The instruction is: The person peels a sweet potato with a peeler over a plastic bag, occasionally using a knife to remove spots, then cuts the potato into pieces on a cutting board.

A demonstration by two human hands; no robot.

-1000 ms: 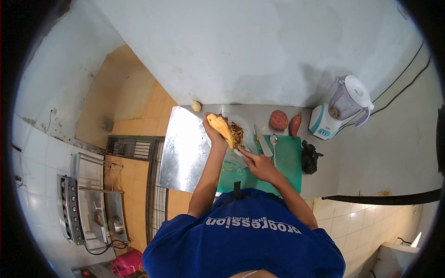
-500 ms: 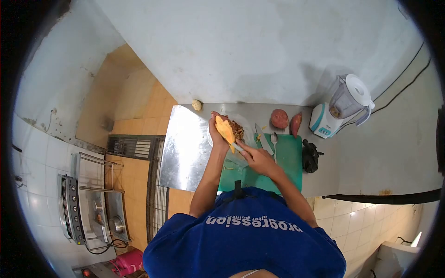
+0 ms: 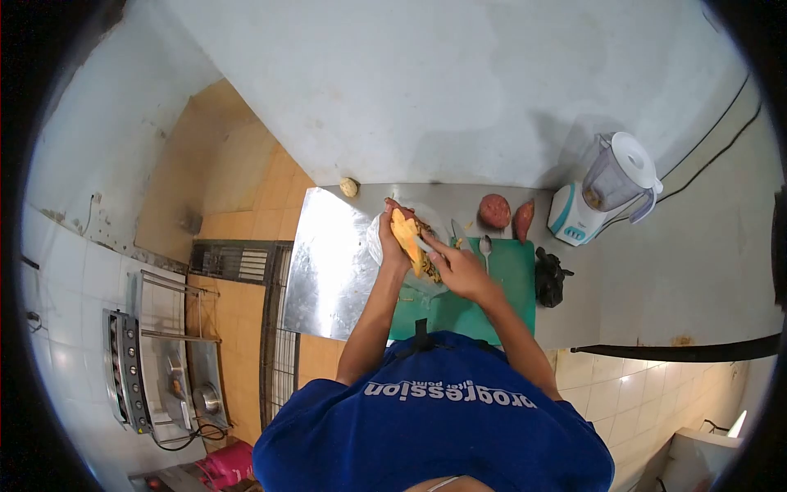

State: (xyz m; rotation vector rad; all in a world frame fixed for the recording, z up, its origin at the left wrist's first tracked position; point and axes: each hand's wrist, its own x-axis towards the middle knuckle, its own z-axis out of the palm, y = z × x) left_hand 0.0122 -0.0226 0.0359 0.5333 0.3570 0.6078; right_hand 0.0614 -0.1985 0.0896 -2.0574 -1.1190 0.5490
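Observation:
My left hand (image 3: 393, 248) is closed around a sweet potato (image 3: 404, 233), whose near side is bare orange flesh while reddish skin remains at the far end. Against its right side, my right hand (image 3: 461, 271) grips a small pale peeling tool (image 3: 425, 245), mostly hidden by the fingers. Beneath both hands spreads a clear plastic bag (image 3: 430, 285) with brown and yellowish peelings (image 3: 432, 270). It overlaps the green cutting board (image 3: 507, 307). A knife (image 3: 457, 230) and a metal spoon (image 3: 486, 246) lie near my right hand.
Behind the board lie a large reddish sweet potato (image 3: 494, 211) and a slimmer one (image 3: 523, 220). A black plastic bag (image 3: 552, 277) and a blender (image 3: 574, 215) stand to the right. A pale lump (image 3: 349, 187) sits at the steel table's (image 3: 320, 271) back edge, by the wall.
Both hands have shifted slightly right with the sweet potato. My right hand has moved up along it, and more peelings show below the sweet potato.

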